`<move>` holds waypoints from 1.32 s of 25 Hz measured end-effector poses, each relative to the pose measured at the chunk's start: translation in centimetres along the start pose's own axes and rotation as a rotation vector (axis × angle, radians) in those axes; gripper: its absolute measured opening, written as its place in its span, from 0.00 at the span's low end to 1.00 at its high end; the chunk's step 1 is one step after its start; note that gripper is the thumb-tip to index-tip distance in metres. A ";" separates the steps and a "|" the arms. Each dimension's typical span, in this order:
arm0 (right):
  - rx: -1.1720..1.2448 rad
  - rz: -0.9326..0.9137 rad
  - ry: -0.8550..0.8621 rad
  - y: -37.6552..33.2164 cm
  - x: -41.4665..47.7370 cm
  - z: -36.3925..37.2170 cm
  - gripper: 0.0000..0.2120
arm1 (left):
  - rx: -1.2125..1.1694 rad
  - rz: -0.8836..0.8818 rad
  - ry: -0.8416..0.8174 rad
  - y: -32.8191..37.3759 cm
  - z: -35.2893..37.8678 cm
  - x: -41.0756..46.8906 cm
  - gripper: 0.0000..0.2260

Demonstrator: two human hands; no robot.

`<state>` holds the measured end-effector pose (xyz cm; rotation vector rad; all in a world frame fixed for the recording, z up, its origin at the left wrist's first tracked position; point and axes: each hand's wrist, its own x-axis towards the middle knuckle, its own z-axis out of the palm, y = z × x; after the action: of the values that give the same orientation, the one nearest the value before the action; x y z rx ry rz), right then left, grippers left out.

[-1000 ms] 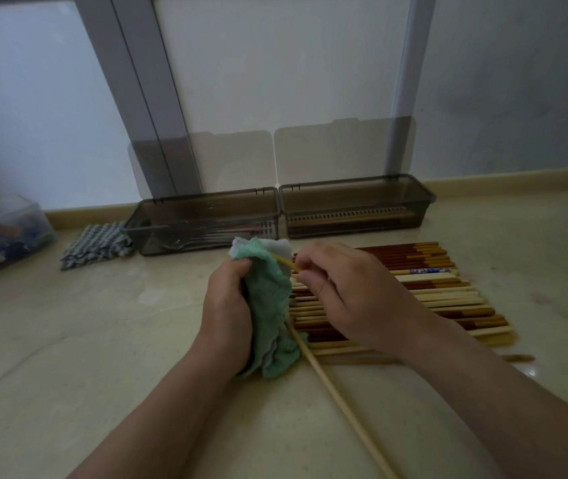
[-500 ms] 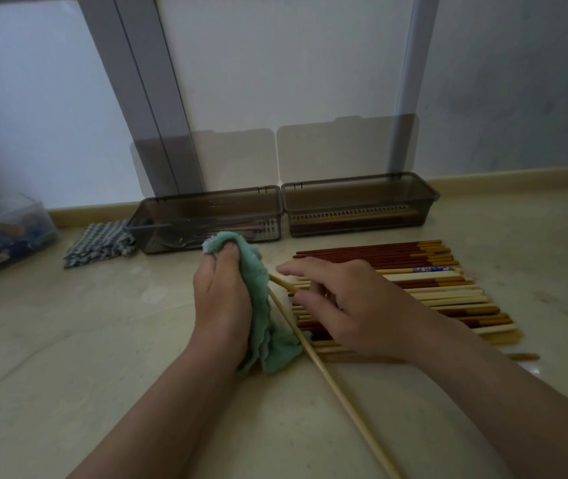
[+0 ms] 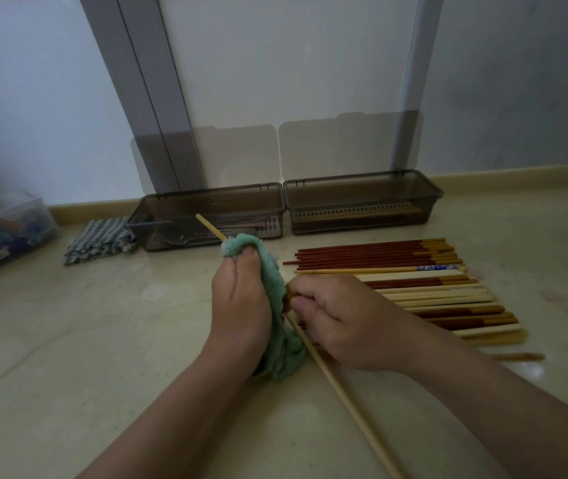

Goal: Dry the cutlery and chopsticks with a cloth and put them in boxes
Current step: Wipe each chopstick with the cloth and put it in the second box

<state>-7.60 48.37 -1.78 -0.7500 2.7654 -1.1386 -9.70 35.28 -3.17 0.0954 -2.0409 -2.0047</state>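
Chopstick (image 3: 344, 399) pinched by right hand (image 3: 344, 326), wrapped in green cloth (image 3: 272, 271) gripped by left hand (image 3: 241, 305) (tip protruding).

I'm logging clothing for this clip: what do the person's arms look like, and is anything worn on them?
Nothing worn shows. The left forearm and right forearm are bare to the frame edge: no sleeves, gloves, watch, bracelets or rings.

Dim, glossy beige surface (image 3: 68, 357) meets frosted panels (image 3: 292, 57) in grey frames (image 3: 144, 91)
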 end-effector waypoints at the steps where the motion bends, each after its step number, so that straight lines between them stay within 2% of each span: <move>1: 0.013 0.030 -0.016 -0.1 -0.1 -0.5 0.12 | -0.004 -0.014 -0.002 0.0 0.0 0.2 0.13; 4: 0.096 0.185 -0.158 -0.2 -0.7 -2.1 0.13 | -0.082 -0.119 0.101 -0.1 -0.9 1.7 0.13; 6: 0.084 0.202 -0.190 0.0 -1.0 -2.3 0.13 | -0.102 -0.124 0.116 -0.2 -1.3 1.8 0.13; 10: 0.059 0.086 -0.059 0.0 -0.3 -0.5 0.14 | 0.055 -0.001 -0.141 0.1 -0.4 -0.4 0.14; 14: 0.244 0.178 -0.115 0.2 -0.6 -0.9 0.16 | 0.069 0.019 -0.227 0.4 -0.3 -0.4 0.14; 16: 0.292 0.188 0.021 0.7 -0.4 -1.5 0.18 | 0.046 -0.030 -0.351 0.8 -0.8 -0.3 0.14; 18: 0.390 0.173 0.222 1.5 0.0 -1.9 0.15 | 0.068 -0.048 -0.568 1.0 -1.0 -0.7 0.14; 21: 0.579 0.231 0.310 1.7 0.5 -1.4 0.12 | 0.186 -0.007 -0.792 0.9 -1.0 -1.0 0.13; 23: 0.665 0.296 0.356 1.7 0.7 -1.1 0.12 | 0.196 -0.026 -0.824 0.7 -1.0 -0.8 0.14; 26: 0.768 0.382 0.532 2.2 1.2 -1.8 0.12 | 0.268 -0.029 -0.862 0.4 -1.0 -0.5 0.18; 28: 0.782 0.426 0.609 2.5 1.2 -2.5 0.11 | 0.312 -0.024 -0.876 0.4 -0.9 -0.6 0.17; 33: 0.846 0.401 0.394 1.4 0.9 -2.4 0.07 | 0.285 -0.048 -0.875 0.1 -1.1 -0.5 0.18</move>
<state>-9.53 50.30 -0.86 0.1274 2.1211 -2.2442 -8.95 34.36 -3.12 -0.8200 -2.8291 -1.9494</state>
